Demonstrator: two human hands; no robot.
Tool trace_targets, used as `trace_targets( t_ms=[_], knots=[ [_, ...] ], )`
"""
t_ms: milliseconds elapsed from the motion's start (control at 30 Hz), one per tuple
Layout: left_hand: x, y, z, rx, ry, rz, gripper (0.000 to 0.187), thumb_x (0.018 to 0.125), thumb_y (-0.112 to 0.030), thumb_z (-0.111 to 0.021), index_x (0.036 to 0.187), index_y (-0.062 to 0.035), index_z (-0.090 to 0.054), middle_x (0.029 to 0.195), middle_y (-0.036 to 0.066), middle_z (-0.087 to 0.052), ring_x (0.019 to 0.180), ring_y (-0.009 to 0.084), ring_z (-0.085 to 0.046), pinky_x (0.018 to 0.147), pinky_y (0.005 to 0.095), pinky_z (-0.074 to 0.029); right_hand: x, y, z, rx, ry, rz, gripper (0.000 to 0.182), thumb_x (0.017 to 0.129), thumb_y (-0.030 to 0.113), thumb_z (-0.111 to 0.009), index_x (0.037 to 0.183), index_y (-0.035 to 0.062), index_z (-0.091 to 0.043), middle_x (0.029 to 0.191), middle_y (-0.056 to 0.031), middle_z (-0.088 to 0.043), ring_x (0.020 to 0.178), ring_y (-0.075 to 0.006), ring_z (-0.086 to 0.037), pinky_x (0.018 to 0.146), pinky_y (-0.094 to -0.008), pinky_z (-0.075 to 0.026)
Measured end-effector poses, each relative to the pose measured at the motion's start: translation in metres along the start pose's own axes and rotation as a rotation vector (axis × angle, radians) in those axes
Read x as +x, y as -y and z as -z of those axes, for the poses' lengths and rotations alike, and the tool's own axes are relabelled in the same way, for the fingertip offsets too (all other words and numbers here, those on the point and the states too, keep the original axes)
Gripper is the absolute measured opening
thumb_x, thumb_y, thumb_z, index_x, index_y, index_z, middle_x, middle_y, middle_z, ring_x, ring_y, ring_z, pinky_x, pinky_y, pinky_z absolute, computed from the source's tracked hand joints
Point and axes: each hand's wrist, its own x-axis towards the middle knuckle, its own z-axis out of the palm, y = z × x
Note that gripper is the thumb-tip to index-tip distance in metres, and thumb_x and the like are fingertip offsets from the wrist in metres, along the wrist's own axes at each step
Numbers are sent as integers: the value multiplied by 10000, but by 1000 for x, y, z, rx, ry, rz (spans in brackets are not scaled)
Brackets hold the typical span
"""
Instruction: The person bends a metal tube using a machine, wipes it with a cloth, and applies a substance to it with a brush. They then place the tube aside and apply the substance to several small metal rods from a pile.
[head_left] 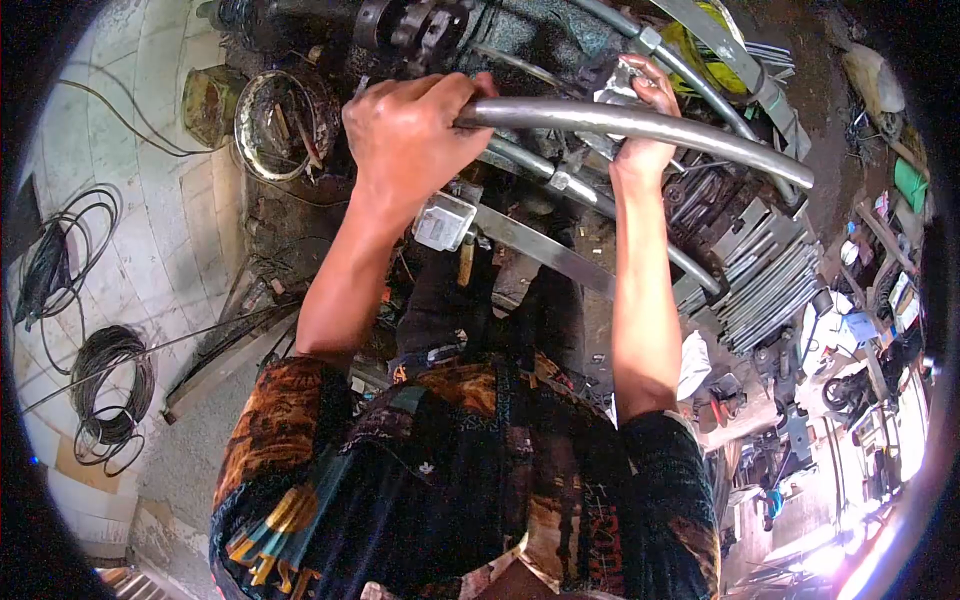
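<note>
A long curved grey steel tube (640, 125) runs from upper centre to the right, over a cluttered metal workbench. My left hand (410, 130) is closed around the tube's left end. My right hand (645, 110) reaches up behind the tube's middle, its fingers curled over a shiny metal fitting (618, 82) just beyond it. The tube crosses in front of that palm, so how it grips the fitting is partly hidden. More bent tubes (560, 180) lie under the held one.
A hammer (445, 222) with a wooden handle rests below my left wrist beside a flat steel bar (545, 250). Stacked steel bars (770, 280) fill the right. A round tin of tools (285, 120) and black cable coils (110, 390) sit on the tiled floor at left.
</note>
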Motion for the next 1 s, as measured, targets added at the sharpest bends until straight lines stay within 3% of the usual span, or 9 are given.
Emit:
trace_targets(
  t_ms=[67, 200, 367, 467, 600, 667, 700, 867, 1000],
  knots=[
    [-1, 5, -1, 24, 14, 9, 110, 704, -205, -722, 645, -141, -654, 578, 34, -611, 487, 254, -598, 475, 343, -469, 0, -1, -5, 2, 11, -14, 309, 805, 161, -505, 1007, -30, -637, 1014, -104, -651, 811, -151, -621, 727, -271, -522],
    [-1, 11, -1, 1, -69, -11, 197, 691, -188, -762, 599, -98, -613, 560, 66, -590, 464, 265, -560, 449, 349, -433, 3, -6, -13, -4, 20, 58, 312, 817, 172, -497, 1005, -34, -638, 1034, -109, -650, 791, -144, -623, 696, -270, -524],
    [-2, 19, 0, -6, -71, -22, 202, 696, -183, -764, 598, -94, -612, 560, 71, -589, 457, 267, -554, 447, 341, -431, 4, -9, -15, 45, 49, -18, 300, 818, 170, -492, 982, -34, -638, 1065, -114, -640, 813, -162, -625, 699, -279, -531],
    [0, 16, -1, -6, -63, 2, 209, 694, -184, -766, 597, -88, -608, 560, 74, -586, 456, 269, -551, 446, 345, -430, 8, -17, -8, 4, 33, 88, 297, 811, 170, -501, 984, -36, -628, 1067, -118, -634, 814, -176, -627, 692, -294, -541],
    [2, 19, 0, 2, -67, -18, 212, 701, -184, -765, 604, -80, -608, 547, 84, -572, 451, 271, -546, 441, 350, -425, 5, -12, -15, 69, -1, -10, 255, 807, 173, -520, 903, -38, -626, 1067, -133, -637, 898, -184, -615, 758, -287, -509],
    [4, 19, 1, 61, -51, -40, 199, 701, -187, -766, 619, -76, -623, 548, 86, -572, 450, 266, -549, 440, 348, -425, 12, -28, -5, -18, 37, 140, 220, 815, 157, -514, 854, -31, -622, 1068, -128, -640, 921, -179, -609, 806, -277, -479],
    [4, 18, 0, 60, -50, -44, 199, 701, -187, -766, 619, -76, -623, 548, 86, -572, 450, 266, -549, 440, 348, -425, 13, -26, -5, -53, 44, 108, 354, 807, 181, -502, 1068, -28, -618, 1054, -98, -642, 753, -175, -646, 703, -302, -545],
    [3, 18, 0, 61, -64, -74, 198, 683, -157, -790, 631, -50, -631, 549, 97, -571, 437, 253, -546, 439, 330, -425, 9, -19, -10, -32, 49, 131, 323, 832, 163, -486, 1033, -49, -624, 1106, -125, -642, 805, -178, -664, 705, -281, -547],
    [6, 15, 0, 63, -56, -66, 196, 679, -143, -798, 640, -40, -636, 546, 109, -569, 433, 258, -538, 437, 323, -419, 25, -38, 8, -171, 87, 394, 274, 848, 132, -482, 987, -56, -625, 1096, -141, -642, 846, -185, -657, 703, -282, -548]
  ],
)
